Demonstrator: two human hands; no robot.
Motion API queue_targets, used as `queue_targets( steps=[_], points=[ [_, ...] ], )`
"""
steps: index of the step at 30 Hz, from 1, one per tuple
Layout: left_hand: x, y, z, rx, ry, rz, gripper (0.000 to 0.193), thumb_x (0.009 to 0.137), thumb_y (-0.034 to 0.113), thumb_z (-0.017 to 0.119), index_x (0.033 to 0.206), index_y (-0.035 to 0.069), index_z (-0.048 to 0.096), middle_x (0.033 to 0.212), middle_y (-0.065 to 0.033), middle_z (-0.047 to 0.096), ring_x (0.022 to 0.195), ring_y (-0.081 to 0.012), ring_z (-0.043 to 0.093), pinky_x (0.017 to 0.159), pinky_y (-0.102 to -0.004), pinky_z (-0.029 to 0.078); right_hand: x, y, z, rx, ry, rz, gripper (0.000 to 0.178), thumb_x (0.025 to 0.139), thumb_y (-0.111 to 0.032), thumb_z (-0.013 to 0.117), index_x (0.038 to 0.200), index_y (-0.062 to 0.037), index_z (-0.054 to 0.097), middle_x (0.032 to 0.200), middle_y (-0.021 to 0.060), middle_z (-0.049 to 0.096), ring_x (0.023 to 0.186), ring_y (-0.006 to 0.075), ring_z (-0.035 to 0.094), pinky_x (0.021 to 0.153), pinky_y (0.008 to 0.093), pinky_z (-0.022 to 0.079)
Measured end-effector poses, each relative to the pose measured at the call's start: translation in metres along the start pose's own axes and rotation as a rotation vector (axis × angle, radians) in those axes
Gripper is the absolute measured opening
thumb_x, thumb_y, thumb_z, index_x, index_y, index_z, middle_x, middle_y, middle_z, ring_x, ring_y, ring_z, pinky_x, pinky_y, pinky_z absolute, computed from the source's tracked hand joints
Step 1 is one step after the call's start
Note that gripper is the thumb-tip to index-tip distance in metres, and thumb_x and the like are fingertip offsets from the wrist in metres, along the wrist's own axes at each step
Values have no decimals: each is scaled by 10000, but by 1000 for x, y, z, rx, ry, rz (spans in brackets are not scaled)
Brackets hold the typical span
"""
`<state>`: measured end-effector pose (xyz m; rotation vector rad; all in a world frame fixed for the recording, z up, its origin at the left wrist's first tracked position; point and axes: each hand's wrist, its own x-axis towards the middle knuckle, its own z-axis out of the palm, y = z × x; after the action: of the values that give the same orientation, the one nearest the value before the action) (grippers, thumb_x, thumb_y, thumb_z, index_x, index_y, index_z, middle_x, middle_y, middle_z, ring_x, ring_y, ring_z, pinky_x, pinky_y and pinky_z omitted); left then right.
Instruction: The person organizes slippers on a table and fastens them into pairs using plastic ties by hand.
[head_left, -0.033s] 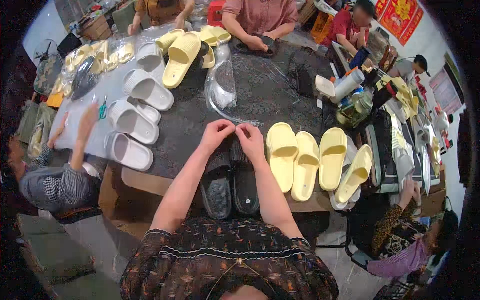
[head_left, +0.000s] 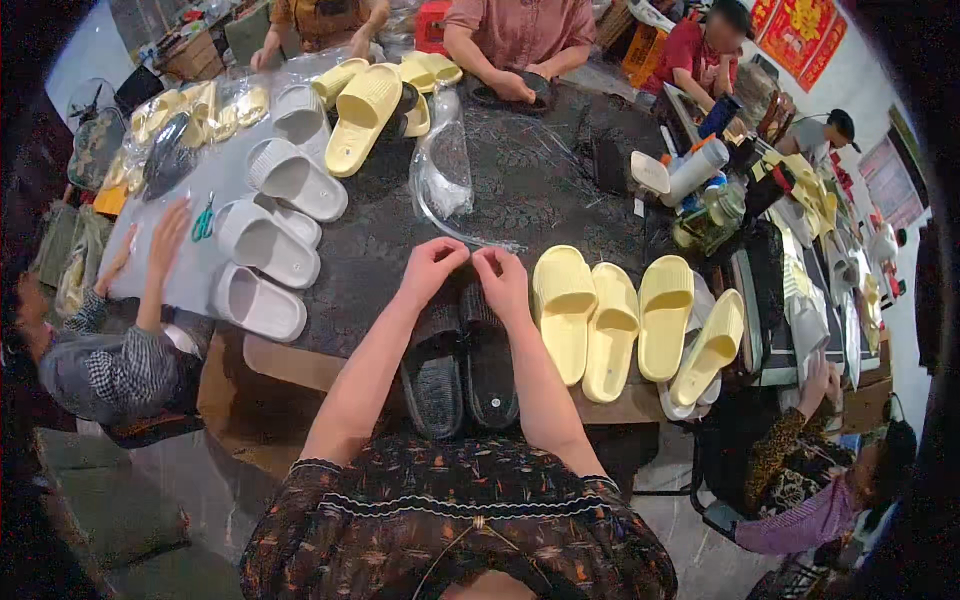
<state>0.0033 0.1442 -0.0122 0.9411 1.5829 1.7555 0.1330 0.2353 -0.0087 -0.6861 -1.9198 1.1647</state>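
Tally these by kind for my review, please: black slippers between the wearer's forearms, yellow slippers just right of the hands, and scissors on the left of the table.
Black slippers with broad straps: 2
Pale yellow open-toed slippers with ribbed straps, right of the right hand: 4
Small teal scissors: 1
Total: 7

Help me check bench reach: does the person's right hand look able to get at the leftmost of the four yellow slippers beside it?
Probably yes: the right hand is just left of that yellow slipper, and nothing visible lies between them. Whether it holds something small is unclear.
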Motion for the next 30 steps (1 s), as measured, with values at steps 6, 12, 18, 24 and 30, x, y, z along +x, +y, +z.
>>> queue_targets(
  steps=[6,12,18,24,30],
  points=[
    [2,-6,-3,46,10,34,164,849,149,691,921,3,673,810,14,653,752,-55,565,695,-224,456,0,6,2,-7,-18,0,168,853,-197,661,873,-30,659,740,96,631,685,198,566,664,326,469],
    [4,-7,-3,37,76,37,153,851,147,690,899,4,667,797,22,645,740,-45,560,681,-216,454,1,11,3,47,23,58,163,857,-191,657,878,-29,658,747,90,635,701,197,573,667,320,472],
    [0,-2,2,50,-3,56,136,842,134,700,892,10,677,787,30,640,733,-40,556,672,-208,454,2,17,2,29,3,10,152,860,-184,655,883,-35,663,758,87,641,706,186,582,669,313,478],
    [0,-2,-1,21,38,24,137,838,132,705,892,7,684,793,28,645,728,-43,558,668,-205,451,1,11,2,-10,-27,-31,140,857,-172,654,889,-36,664,772,86,643,692,186,579,660,315,477],
    [4,-7,-4,96,76,51,168,833,150,713,909,5,679,805,17,656,727,-45,566,660,-220,460,3,22,4,74,15,67,143,851,-173,657,894,-36,663,773,92,646,703,186,579,665,310,477]
  ],
)
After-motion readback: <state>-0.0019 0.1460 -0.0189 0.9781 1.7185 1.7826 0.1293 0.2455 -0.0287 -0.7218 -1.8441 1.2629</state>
